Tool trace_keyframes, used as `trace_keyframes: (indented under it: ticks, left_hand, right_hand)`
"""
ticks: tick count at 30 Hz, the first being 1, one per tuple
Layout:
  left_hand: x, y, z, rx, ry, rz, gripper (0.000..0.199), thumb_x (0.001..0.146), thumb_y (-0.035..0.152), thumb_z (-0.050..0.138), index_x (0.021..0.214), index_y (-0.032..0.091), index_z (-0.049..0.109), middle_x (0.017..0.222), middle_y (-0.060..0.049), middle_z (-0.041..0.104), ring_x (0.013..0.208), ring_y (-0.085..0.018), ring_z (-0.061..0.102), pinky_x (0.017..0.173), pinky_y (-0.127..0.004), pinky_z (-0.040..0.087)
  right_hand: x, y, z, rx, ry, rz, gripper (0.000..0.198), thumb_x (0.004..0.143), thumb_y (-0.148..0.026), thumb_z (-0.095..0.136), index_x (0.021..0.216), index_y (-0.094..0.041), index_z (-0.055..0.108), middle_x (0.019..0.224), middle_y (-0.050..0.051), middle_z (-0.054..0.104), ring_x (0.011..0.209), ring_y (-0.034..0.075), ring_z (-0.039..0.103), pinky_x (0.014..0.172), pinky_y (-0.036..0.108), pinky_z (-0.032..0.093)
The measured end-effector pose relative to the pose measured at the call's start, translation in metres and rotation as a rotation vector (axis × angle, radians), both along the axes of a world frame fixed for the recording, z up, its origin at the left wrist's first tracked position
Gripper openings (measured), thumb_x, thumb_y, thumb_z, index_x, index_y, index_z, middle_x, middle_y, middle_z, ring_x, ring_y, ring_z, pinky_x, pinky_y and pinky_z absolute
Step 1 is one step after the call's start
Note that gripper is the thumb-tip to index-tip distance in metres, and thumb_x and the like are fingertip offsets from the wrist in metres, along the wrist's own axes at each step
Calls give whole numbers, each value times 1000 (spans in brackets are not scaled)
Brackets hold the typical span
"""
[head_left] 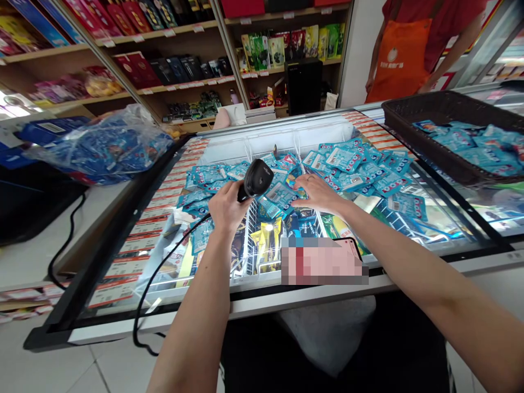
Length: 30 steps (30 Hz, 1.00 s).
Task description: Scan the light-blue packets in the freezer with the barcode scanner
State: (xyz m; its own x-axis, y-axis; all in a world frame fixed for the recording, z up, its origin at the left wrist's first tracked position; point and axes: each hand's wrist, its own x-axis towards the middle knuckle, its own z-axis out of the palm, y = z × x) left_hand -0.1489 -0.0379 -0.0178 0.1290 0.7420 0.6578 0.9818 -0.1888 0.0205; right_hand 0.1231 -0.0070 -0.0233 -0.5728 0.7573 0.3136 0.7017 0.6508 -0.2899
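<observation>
My left hand is wrapped round the handle of a black barcode scanner, its head tipped up over the freezer's glass top. A black cable runs from the scanner down past my left forearm. Over the middle of the pile, my right hand has its fingers spread, with a ring on one of them. Beneath and around both hands lie many small blue packets; whether my right fingertips touch one I cannot tell. Nearer my body, a phone rests by the freezer's front edge, its screen partly blurred out.
A dark basket of similar blue packets stands at right. At left sits a clear plastic bag of blue packets. Wooden shelves with goods line the back. A person in an orange apron stands beyond the freezer.
</observation>
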Motion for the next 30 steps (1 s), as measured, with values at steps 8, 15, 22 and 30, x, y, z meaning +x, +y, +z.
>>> trace_keyframes:
  ticks: [8,15,22,30]
  left_hand:
    - [1,-1,1,6,-4,-25,36,78,46,57,105,22,60,93,-6,65,86,-22,59,61,-27,33]
    - [0,0,2,27,11,-27,36,77,47,57,103,21,61,91,-6,66,84,-21,60,61,-27,35]
    - [2,-2,2,-9,33,-66,33,79,43,54,103,22,61,90,-4,67,84,-20,61,63,-26,37]
    - [7,-5,4,-83,78,-145,33,79,41,54,105,23,61,92,-5,68,87,-20,62,64,-26,39]
  right_hand:
    - [-4,1,-4,-1,60,-80,55,75,-62,57,114,-23,56,123,10,53,117,32,45,100,48,34]
    - [-2,5,-4,-103,184,-137,65,67,-50,69,121,-20,46,112,11,57,107,31,51,87,45,43]
    - [18,20,-3,-111,342,-365,52,77,-31,56,124,-21,36,93,6,62,85,27,60,75,41,45]
    - [23,25,-7,-42,316,-376,51,80,-29,51,127,-20,33,101,10,62,89,29,60,76,43,45]
